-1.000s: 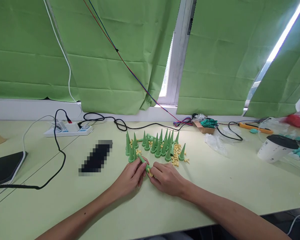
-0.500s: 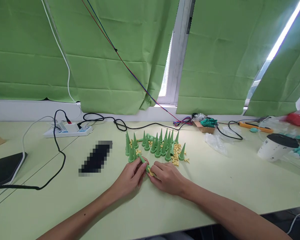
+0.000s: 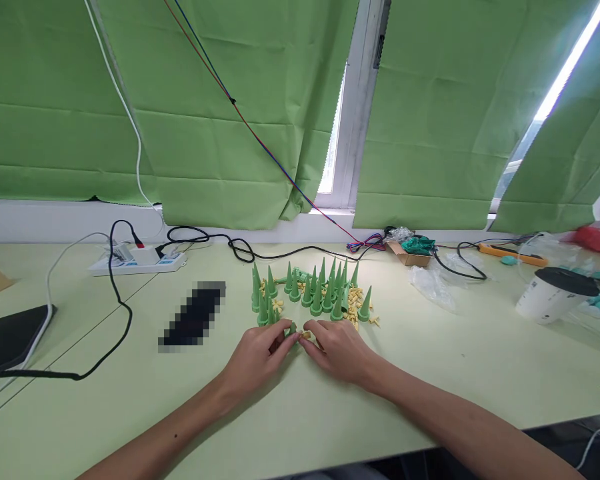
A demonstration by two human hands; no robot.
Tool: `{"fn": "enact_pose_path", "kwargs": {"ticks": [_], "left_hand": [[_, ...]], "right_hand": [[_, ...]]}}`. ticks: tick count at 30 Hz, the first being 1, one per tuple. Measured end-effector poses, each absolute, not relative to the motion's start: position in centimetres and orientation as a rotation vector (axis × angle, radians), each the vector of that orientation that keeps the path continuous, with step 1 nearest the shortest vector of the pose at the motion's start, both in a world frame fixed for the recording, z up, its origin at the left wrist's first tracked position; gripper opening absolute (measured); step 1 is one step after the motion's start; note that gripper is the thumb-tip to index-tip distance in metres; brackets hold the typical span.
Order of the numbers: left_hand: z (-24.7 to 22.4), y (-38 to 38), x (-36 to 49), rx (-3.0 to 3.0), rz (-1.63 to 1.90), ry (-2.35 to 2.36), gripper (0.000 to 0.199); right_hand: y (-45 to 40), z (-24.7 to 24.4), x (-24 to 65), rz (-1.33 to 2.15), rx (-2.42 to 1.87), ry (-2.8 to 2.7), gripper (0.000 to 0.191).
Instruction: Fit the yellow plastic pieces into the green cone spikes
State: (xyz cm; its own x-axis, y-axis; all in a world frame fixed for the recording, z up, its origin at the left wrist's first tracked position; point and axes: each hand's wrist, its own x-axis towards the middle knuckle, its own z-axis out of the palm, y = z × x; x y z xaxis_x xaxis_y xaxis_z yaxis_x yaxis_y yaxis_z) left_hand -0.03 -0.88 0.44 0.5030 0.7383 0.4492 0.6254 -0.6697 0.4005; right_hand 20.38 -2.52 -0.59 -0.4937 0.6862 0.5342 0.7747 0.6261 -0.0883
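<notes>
Fingers of my left hand [image 3: 259,353] are closed round a green cone [image 3: 293,329], most of which they hide. My right hand [image 3: 339,352] pinches a small yellow piece [image 3: 306,335] right beside it, and the fingertips of both hands nearly meet. Behind the hands several green cones [image 3: 317,298] stand upright on the pale table [image 3: 290,427]. Small yellow pieces [image 3: 353,303] lie in a loose pile among the cones at the right, with a few more at the left.
A power strip [image 3: 137,261] with black and white cables lies at the back left, near a blurred dark object [image 3: 193,317]. At the right are a small cardboard box [image 3: 409,256], clear plastic and a white cup [image 3: 550,297].
The green cone between my hands has turned and is now mostly hidden by my left fingers. The yellow piece shows more plainly at my right fingertips.
</notes>
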Motion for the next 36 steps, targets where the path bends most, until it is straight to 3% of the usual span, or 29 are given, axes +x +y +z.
{"fn": "enact_pose_path", "kwargs": {"ticks": [8,26,36], "left_hand": [[-0.19,-0.43,-0.44,2.688,0.924,1.239,0.029],[0.15,-0.81,-0.06,2.609,0.697,1.259,0.022],[0.06,-0.82,0.12,2.629,0.688,1.336,0.019]], "right_hand": [[-2.51,-0.74,20.45,-0.23,-1.227,-2.324,0.028],[-2.51,-0.87,20.31,0.009,-1.052,-2.184,0.01],[-2.81,-0.58,20.31,0.15,-0.936,-2.18,0.021]]}}
